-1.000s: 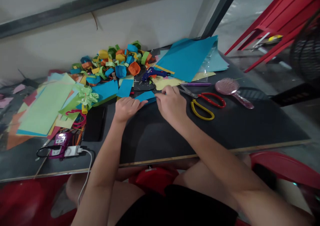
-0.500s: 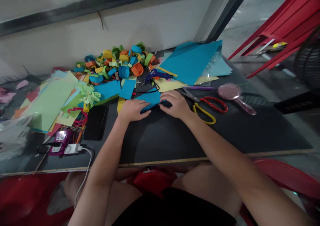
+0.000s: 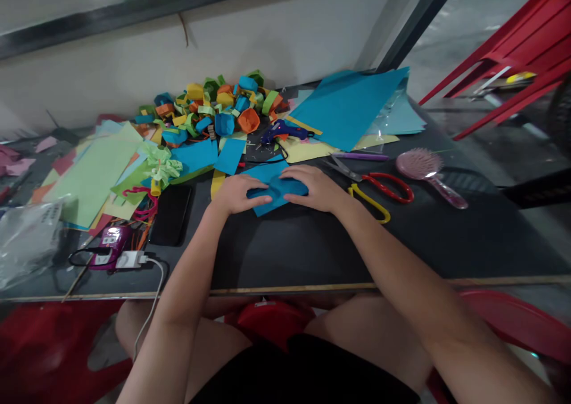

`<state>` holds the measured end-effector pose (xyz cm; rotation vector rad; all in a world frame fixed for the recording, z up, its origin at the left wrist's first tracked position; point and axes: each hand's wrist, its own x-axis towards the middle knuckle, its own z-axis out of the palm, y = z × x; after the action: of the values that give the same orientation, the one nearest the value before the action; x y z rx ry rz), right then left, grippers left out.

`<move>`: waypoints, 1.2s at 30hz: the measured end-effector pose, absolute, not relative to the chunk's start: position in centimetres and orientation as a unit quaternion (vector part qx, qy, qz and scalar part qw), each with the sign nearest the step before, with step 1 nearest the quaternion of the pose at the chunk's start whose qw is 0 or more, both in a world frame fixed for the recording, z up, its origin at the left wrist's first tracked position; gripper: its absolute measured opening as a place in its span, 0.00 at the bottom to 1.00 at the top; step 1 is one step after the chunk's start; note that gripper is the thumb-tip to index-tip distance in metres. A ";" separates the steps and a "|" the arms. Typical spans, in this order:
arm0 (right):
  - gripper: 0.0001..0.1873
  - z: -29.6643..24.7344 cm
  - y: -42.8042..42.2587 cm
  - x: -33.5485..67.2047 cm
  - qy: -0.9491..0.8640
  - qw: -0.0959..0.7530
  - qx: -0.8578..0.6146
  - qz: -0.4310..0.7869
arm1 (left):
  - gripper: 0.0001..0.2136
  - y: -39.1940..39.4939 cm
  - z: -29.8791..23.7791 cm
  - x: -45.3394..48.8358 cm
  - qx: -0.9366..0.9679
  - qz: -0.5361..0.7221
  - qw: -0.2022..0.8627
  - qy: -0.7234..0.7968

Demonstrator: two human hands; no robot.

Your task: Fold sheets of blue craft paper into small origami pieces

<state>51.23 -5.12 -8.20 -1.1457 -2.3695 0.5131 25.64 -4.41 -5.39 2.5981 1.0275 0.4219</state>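
A sheet of blue paper [image 3: 273, 181] lies on the dark table between my two hands. My left hand [image 3: 241, 194] rests at its left side, fingers and thumb apart. On the paper's right side is my right hand [image 3: 314, 188], its fingers also spread from the thumb. Neither hand is closed around anything. Just behind the paper are a smaller blue piece [image 3: 230, 156] and a dark blue glue gun [image 3: 285, 131]. Scissors with one red and one yellow handle [image 3: 386, 188] lie to the right of my right hand.
Small folded paper pieces [image 3: 209, 109] in several colours are heaped along the wall. Larger blue sheets [image 3: 348, 109] and a pink hairbrush [image 3: 430, 175] lie to the right. Leftward are a black phone [image 3: 170, 216], a purple power strip [image 3: 111, 246] and green paper [image 3: 98, 172].
Both hands have opened from their grip on the blue paper's near edge. The paper, raised at that edge before, now lies flatter. The view has shifted slightly.
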 end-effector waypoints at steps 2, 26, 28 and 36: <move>0.33 -8.5 -4.9 51.4 -0.862 0.204 -0.426 0.182 | 0.29 -4.5 -5.4 25.8 0.906 0.131 0.162 0.369; 0.08 -7.7 -5.6 50.8 -0.783 0.514 -0.341 0.087 | 0.30 -4.4 -4.2 25.9 0.815 0.298 0.385 0.313; 0.11 -7.4 -5.7 50.7 -0.765 0.533 -0.356 0.069 | 0.23 -4.2 -4.7 25.9 0.810 0.339 0.336 0.342; 0.12 -6.7 -6.4 50.3 -0.696 0.503 -0.491 0.146 | 0.23 -4.3 -5.0 26.5 0.762 0.432 0.246 0.416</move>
<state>50.33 -6.43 -6.69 -1.1850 -1.6819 0.3526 26.46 -4.28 -5.02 2.0779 1.1337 1.1785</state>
